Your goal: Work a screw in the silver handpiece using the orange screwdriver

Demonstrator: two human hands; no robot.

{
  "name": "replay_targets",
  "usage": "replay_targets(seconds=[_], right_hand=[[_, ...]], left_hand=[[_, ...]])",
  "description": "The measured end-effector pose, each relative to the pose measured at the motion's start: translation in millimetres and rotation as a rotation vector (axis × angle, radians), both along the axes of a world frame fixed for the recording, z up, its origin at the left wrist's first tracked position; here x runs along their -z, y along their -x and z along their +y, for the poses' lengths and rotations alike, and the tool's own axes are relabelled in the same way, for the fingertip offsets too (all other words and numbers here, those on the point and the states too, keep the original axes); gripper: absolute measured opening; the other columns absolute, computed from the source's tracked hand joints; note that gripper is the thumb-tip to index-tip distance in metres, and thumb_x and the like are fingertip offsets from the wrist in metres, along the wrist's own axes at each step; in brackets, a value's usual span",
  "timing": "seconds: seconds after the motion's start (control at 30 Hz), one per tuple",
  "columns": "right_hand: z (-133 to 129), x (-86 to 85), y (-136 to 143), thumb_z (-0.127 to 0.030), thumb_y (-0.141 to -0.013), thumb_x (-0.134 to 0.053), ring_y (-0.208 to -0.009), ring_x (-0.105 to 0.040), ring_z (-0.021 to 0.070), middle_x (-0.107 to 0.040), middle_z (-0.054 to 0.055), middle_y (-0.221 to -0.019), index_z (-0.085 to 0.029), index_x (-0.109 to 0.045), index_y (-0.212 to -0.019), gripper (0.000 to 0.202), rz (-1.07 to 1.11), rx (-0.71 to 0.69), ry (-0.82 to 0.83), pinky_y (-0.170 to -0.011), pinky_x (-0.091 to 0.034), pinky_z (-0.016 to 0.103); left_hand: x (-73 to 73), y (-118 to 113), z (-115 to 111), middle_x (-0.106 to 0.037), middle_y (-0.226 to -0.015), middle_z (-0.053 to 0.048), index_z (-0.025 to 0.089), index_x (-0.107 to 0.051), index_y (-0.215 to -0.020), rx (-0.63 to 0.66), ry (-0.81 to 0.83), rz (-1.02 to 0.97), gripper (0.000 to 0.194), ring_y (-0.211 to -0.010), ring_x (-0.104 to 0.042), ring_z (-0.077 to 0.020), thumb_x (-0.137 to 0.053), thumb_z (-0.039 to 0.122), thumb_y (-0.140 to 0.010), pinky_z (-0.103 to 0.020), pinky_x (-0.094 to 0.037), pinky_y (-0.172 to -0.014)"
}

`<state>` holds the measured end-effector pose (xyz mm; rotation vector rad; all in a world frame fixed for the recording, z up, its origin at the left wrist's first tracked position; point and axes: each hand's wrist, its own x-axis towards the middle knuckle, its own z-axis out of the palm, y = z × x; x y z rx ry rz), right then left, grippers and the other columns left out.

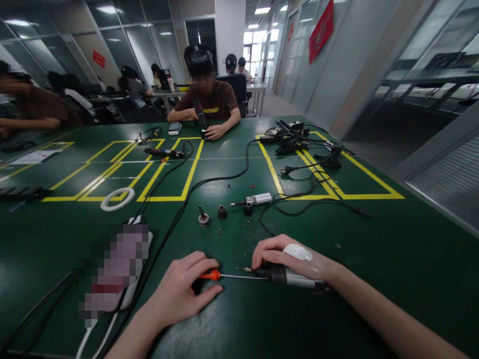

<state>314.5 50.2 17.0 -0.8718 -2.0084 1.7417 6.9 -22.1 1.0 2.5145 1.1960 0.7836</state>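
Curving my left fingers (203, 264) open around the orange screwdriver (213, 275) on the table (299, 324), I have my right fingers (261, 249) over the black-and-silver tool (299, 279); whether they grip, I cannot tell.

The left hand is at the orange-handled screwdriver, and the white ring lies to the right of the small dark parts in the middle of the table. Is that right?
Not quite: the head view shows the white ring to the left of the small dark parts. The left hand is at the orange-handled screwdriver, as stated.
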Motion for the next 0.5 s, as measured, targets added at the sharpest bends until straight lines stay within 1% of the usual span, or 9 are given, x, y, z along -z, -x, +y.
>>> replay_targets(seconds=[0.07,0.17,0.37,0.5], right_hand=[[0.1,1.1,-0.3,-0.053,-0.102,-0.058,-0.096,-0.071,0.0241,-0.078,0.009,-0.100,-0.015,-0.080,-0.092,0.045,-0.011,0.008,0.011,-0.092,-0.051,0.034],[-0.3,2.0,-0.7,-0.053,-0.103,-0.057,-0.098,-0.072,0.0243,-0.079,0.010,-0.102,-0.015,-0.080,-0.093,0.045,-0.006,-0.007,0.004,-0.092,-0.051,0.034],[-1.0,4.1,-1.6,-0.051,-0.104,-0.057,-0.097,-0.071,0.0239,-0.078,0.010,-0.100,-0.014,-0.080,-0.094,0.045,0.016,-0.004,-0.004,-0.091,-0.051,0.034],[-0.2,3.9,-1.9,-0.049,-0.104,-0.057,-0.097,-0.072,0.0236,-0.079,0.010,-0.101,-0.015,-0.080,-0.094,0.043,0.012,-0.005,-0.006,-0.093,-0.051,0.034]], left_hand=[[-0.3,-1.7,-1.4,-0.069,-0.084,-0.002,0.021,-0.067,-0.102,-0.003,0.002,-0.008,0.005,-0.073,-0.068,-0.0166,-0.064,0.024,-0.099,-0.024,-0.047,-0.062],[0.1,-2.0,-1.4,-0.068,-0.083,-0.002,0.021,-0.065,-0.097,0.004,0.008,-0.006,0.006,-0.073,-0.067,-0.0162,-0.061,0.019,-0.100,-0.024,-0.046,-0.061],[2.1,0.2,1.3,-0.072,-0.089,-0.004,0.021,-0.070,-0.102,0.032,-0.017,0.006,0.012,-0.078,-0.069,-0.0168,-0.059,0.025,-0.106,-0.024,-0.050,-0.065],[0.9,-0.4,2.2,-0.072,-0.087,-0.004,0.020,-0.071,-0.103,0.030,-0.035,0.024,0.020,-0.078,-0.069,-0.0175,-0.056,0.033,-0.109,-0.024,-0.050,-0.064]])
